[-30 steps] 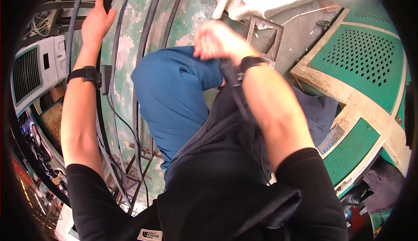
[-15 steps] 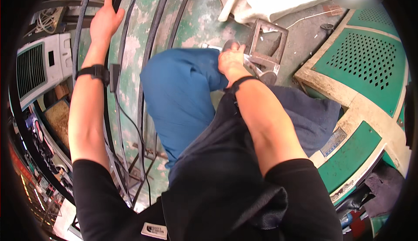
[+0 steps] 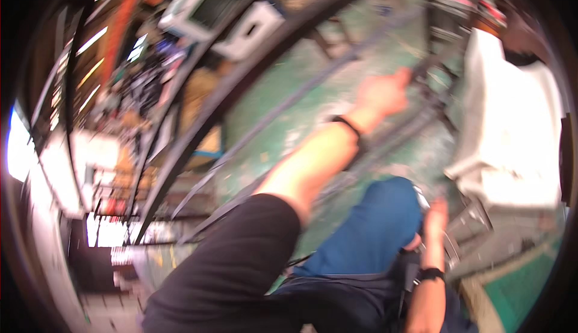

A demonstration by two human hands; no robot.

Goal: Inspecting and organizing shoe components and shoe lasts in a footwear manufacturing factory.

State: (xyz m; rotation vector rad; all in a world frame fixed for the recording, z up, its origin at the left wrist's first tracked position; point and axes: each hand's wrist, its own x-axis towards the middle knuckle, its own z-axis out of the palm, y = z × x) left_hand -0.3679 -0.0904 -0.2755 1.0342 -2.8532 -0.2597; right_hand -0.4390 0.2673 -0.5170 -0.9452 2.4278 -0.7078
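The whole view is smeared by motion. My left hand [image 3: 382,97] reaches out to the upper right and is closed on a dark metal bar [image 3: 428,65], one of several long bars of a frame. Low on the right, beside my blue-trousered knee [image 3: 373,227], is my right hand [image 3: 436,217]. Its fingers look closed on something shiny that I cannot make out. Just right of it stands a small rusty metal frame stool [image 3: 468,227].
Long dark curved bars [image 3: 198,125] sweep across the left over the worn green floor [image 3: 265,113]. Beyond them is a white louvred machine housing [image 3: 208,5]. A white cloth [image 3: 506,134] drapes at the right, above a green panel [image 3: 521,291]. Clutter fills the far left.
The view has swung left, so both hands and the knee appear farther right. More of the bar frame and the workshop's left side shows. My left hand stays at the bar.
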